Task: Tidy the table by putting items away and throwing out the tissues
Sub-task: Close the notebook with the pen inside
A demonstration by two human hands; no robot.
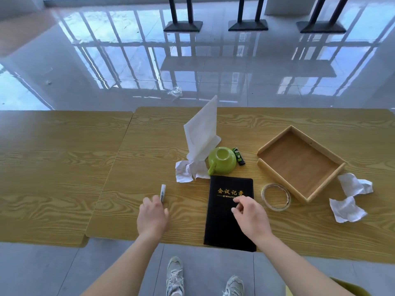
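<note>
Tidying barely begun. Left hand [152, 216], fingers loosely spread, reaching slim silver pen [162, 192] lower centre; right hand [250, 214] curled empty over black notebook [228, 212]. Next: pinch pen.

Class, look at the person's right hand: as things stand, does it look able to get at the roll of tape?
Probably yes. The right hand hovers over the black notebook, and the tape roll lies just to its right on bare table, nothing between.
</note>
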